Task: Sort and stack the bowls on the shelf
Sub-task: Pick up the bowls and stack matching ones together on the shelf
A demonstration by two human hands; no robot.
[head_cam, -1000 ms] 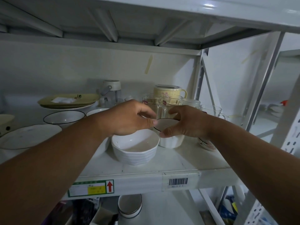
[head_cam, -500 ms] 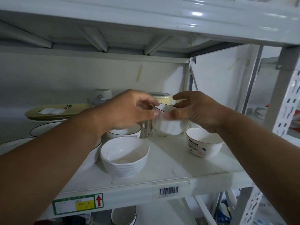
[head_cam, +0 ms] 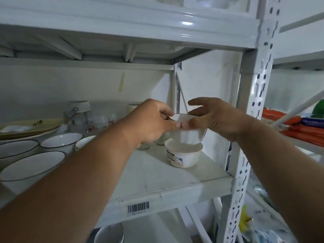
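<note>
Hands meet over a white metal shelf (head_cam: 157, 179), both holding one white bowl (head_cam: 190, 132) by its dark-lined rim. The left hand (head_cam: 149, 123) pinches the near rim between thumb and curled fingers; the right hand (head_cam: 215, 118) grips the far side, thumb on the near rim and fingers arched over the top. The bowl tilts, its mouth turned up and toward the camera, and hangs just above a second bowl (head_cam: 183, 156) that stands upright on the shelf near the right post (head_cam: 245, 155). That lower bowl carries a printed motif and a dark label too blurred to read.

To the left sit three dark-rimmed bowls (head_cam: 33, 165), mouths up, with stacked plates (head_cam: 29, 128) behind them; the top plate bears a small dark mark that cannot be read. Glassware (head_cam: 103, 121) and a lidded jar (head_cam: 78, 113) line the back wall. A barcode sticker (head_cam: 138, 207) is stuck on the shelf's front edge. Another bowl (head_cam: 109, 234) shows on the level below. Orange packets (head_cam: 291, 124) lie on the neighbouring rack to the right.
</note>
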